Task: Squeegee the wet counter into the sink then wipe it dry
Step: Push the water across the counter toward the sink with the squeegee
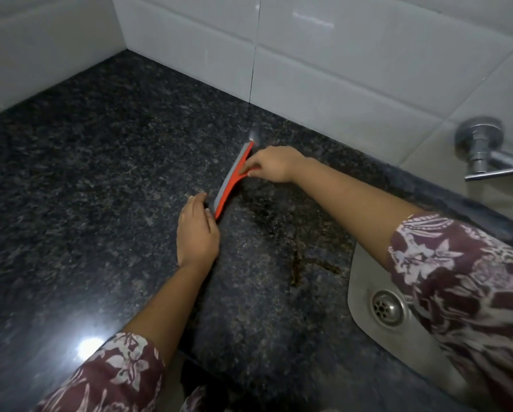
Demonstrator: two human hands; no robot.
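An orange squeegee [233,179] with a grey rubber blade stands on edge on the dark speckled granite counter [100,173], its far tip near the back wall. My right hand [274,167] grips its short orange handle from the right. My left hand [197,230] lies flat on the counter with straight fingers, the fingertips touching the near end of the blade. A steel sink [359,292] with a round drain [387,307] sits at the lower right, partly hidden by my right sleeve. Wet streaks show on the counter between squeegee and sink.
White tiled walls [338,69] close the counter at the back and left, meeting in a corner at the upper left. A chrome tap [484,150] sticks out of the wall above the sink. A bright light reflection sits on the counter at the lower left.
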